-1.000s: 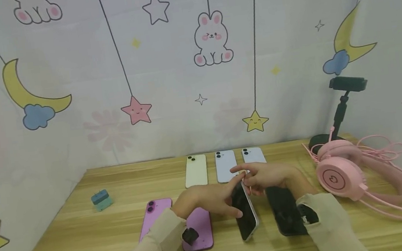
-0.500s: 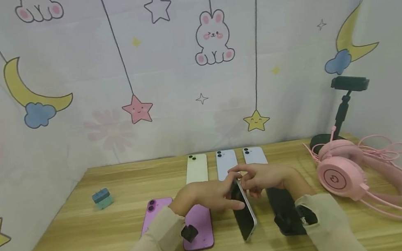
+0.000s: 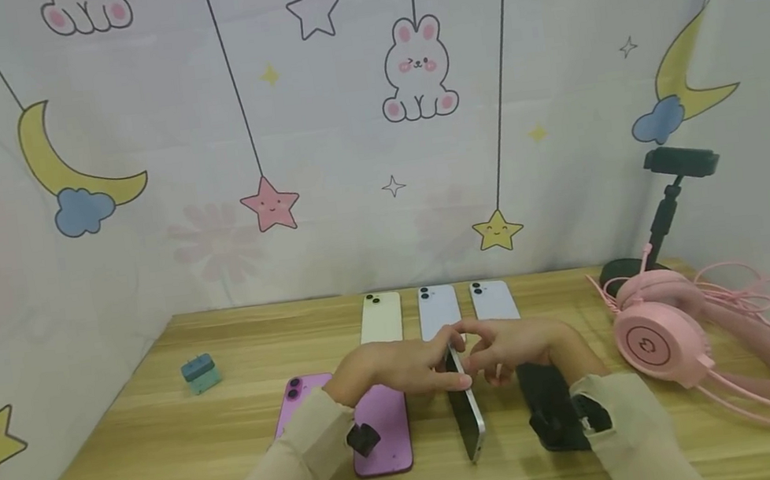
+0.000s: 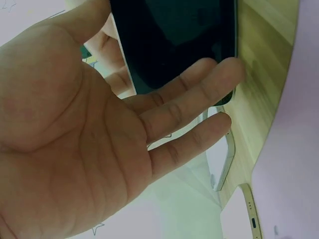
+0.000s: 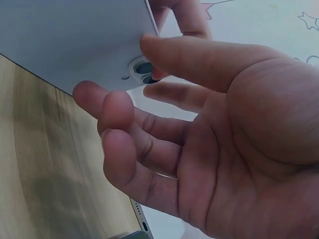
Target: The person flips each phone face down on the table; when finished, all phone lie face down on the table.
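Observation:
Between both hands a smartphone (image 3: pixel 468 420) is held tilted up on edge, its dark screen toward the left and its pale back (image 5: pixel 75 45) toward the right. My left hand (image 3: pixel 399 367) grips it at the far end, with fingers across the screen in the left wrist view. From the other side my right hand (image 3: pixel 521 343) pinches the far corner, thumb beside the camera lenses (image 5: pixel 142 72), other fingers curled below. Under the right wrist lies a black phone (image 3: pixel 541 392). Two purple phones, one nearer (image 3: pixel 387 430) and one farther (image 3: pixel 302 390), lie partly hidden by the left forearm.
Along the back edge lie a cream phone (image 3: pixel 381 316) and two pale blue phones, one in the middle (image 3: pixel 439 311) and one at right (image 3: pixel 495 300). Pink headphones (image 3: pixel 660 339) and a black stand (image 3: pixel 664 216) occupy the right. A small teal block (image 3: pixel 200 373) sits at left.
The smartphone has turned more edge-on to the head view, showing less of its screen. Both hands have closed in around its far end. The head view has shifted slightly.

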### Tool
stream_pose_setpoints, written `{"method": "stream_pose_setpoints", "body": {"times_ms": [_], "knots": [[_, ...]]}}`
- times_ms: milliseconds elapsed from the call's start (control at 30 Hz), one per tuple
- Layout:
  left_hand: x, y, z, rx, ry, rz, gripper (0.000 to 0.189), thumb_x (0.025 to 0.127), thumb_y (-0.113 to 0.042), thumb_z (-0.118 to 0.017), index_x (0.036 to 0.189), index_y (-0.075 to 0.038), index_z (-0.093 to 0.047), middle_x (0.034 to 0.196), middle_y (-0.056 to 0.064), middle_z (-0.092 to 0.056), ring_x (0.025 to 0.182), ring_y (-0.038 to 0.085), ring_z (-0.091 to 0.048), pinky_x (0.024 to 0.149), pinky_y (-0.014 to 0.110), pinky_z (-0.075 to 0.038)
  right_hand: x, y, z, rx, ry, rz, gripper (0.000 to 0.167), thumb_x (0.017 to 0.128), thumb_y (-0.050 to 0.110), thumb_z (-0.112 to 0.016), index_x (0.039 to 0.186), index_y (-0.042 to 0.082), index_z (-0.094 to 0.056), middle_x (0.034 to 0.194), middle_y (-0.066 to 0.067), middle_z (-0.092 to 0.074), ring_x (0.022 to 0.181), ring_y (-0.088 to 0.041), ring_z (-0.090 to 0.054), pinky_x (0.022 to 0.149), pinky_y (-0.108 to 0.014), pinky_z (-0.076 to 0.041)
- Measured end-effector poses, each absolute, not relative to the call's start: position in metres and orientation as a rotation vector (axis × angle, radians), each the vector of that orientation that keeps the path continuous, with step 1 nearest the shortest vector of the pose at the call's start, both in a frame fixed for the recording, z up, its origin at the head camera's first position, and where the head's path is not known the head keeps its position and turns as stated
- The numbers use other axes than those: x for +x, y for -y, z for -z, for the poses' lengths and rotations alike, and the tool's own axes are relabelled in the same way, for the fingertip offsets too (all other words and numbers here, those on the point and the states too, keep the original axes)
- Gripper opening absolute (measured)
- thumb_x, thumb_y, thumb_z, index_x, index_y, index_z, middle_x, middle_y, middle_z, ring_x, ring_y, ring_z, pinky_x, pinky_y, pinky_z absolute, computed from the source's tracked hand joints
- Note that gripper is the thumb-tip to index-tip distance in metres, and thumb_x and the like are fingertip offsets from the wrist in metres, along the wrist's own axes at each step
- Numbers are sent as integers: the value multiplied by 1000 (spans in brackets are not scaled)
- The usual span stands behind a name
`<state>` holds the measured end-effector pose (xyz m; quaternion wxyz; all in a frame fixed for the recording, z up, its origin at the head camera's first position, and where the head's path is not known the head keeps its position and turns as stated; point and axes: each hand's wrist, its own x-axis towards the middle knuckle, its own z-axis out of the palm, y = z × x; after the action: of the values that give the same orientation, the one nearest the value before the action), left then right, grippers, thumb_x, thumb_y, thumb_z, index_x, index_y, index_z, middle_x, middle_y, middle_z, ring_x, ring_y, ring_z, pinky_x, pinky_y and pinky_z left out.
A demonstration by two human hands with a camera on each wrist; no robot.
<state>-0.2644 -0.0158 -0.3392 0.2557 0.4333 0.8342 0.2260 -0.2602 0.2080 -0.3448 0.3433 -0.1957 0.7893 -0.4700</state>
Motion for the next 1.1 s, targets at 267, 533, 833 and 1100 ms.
{"method": "stream_pose_setpoints", "body": {"times_ms": [267, 533, 833, 1100], "knots": [[-269, 21, 334, 1209, -2247, -557, 30, 103, -41, -55, 123, -21, -46, 99, -6, -65, 90, 6, -62, 76, 25, -48, -260, -209, 347, -531, -1977, 1214, 62, 98, 15, -64, 151, 11, -31, 110, -18, -65, 78, -27, -65, 64, -37, -56], [-269, 25, 327, 1241, -2226, -526, 31, 102, -38, -59, 122, -15, -53, 100, -7, -63, 91, 4, -61, 77, 23, -48, -258, -206, 349, -462, -1942, 1182, 78, 96, 19, -67, 158, 12, -19, 118, -17, -60, 85, -28, -68, 67, -40, -57], [-272, 31, 326, 1196, -2233, -513, 27, 100, -37, -63, 118, -18, -56, 94, -2, -69, 86, 11, -66, 74, 24, -48, -259, -205, 349, -419, -1921, 1187, 84, 94, 23, -71, 159, 16, -17, 120, -18, -59, 82, -28, -67, 68, -39, -57], [-274, 35, 327, 1183, -2190, -536, 24, 97, -28, -69, 115, -17, -57, 90, -5, -64, 80, 8, -62, 71, 22, -47, -258, -205, 347, -429, -1898, 1191, 80, 96, 18, -68, 159, 16, -18, 114, -20, -62, 81, -26, -68, 68, -38, -57]]}}
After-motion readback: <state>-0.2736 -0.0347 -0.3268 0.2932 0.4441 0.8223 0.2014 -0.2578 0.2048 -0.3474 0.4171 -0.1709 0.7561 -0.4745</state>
